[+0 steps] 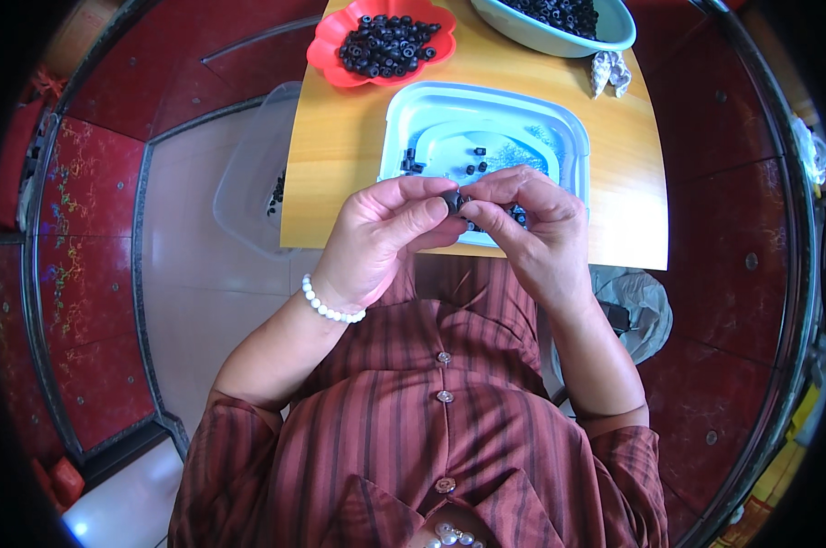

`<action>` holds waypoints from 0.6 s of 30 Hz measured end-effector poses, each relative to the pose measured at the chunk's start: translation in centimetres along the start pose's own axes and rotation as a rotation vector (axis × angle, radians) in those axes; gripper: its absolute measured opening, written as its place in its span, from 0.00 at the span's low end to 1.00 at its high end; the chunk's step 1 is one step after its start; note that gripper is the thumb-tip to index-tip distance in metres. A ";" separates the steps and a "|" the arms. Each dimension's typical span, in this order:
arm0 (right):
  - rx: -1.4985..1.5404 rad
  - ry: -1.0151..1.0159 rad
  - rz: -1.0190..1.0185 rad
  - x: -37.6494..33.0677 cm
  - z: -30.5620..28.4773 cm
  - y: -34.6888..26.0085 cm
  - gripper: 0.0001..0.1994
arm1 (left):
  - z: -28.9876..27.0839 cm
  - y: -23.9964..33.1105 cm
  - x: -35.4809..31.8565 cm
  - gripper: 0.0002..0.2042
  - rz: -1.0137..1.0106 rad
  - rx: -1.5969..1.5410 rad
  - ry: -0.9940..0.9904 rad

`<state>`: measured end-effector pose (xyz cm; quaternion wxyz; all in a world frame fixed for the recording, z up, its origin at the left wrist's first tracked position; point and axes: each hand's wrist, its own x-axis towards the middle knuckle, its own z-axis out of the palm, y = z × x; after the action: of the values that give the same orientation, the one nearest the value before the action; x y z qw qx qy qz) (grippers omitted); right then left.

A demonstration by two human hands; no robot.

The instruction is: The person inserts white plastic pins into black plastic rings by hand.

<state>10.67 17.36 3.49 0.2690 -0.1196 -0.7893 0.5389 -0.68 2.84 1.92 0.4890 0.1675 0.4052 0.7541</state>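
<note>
Head cam — 2 hands [381, 226] [542, 226] meet at 1 blk pc [451, 202].

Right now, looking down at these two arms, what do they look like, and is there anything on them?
They are a person's, not machine arms. The left hand and right hand are ungloved. A bracelet of round white beads circles the left wrist; the right wrist shows none. Both sleeves are reddish-brown with darker stripes, ending near the elbows. No cables show.
</note>
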 end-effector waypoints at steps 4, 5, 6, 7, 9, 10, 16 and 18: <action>0.057 -0.090 0.025 0.1 -0.6 0.0 0.06 | -0.1 -0.4 -0.6 0.10 0.018 0.072 -0.001; 0.384 -0.208 0.288 0.3 -0.9 -0.3 0.07 | -0.3 -0.5 -0.9 0.10 -0.011 0.084 -0.032; 0.712 -0.323 0.552 0.5 -1.1 -0.4 0.08 | -0.6 -0.6 -1.4 0.09 -0.041 0.094 -0.063; 0.722 -0.377 0.590 0.5 -1.1 -0.4 0.12 | -0.9 -0.8 -1.7 0.09 -0.084 0.091 -0.094; 0.685 -0.492 0.614 0.0 -0.9 0.6 0.13 | -1.3 -1.2 -2.4 0.09 -0.107 0.100 -0.136; 0.650 -0.613 0.632 -0.1 -0.7 0.9 0.13 | -1.7 -1.7 -2.6 0.10 -0.098 0.089 -0.152; 0.307 -0.358 0.486 1.9 -0.5 1.1 0.05 | -5.1 -1.9 -2.9 0.14 -0.163 -0.413 -0.197; -0.114 -0.273 0.371 3.2 -0.5 1.9 0.04 | -5.7 -1.7 -2.9 0.15 -0.154 -0.485 -0.188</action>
<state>8.15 20.01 2.83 0.0489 -0.2037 -0.8121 0.5447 -2.03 -1.94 -2.49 0.6062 0.0834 0.1772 0.7708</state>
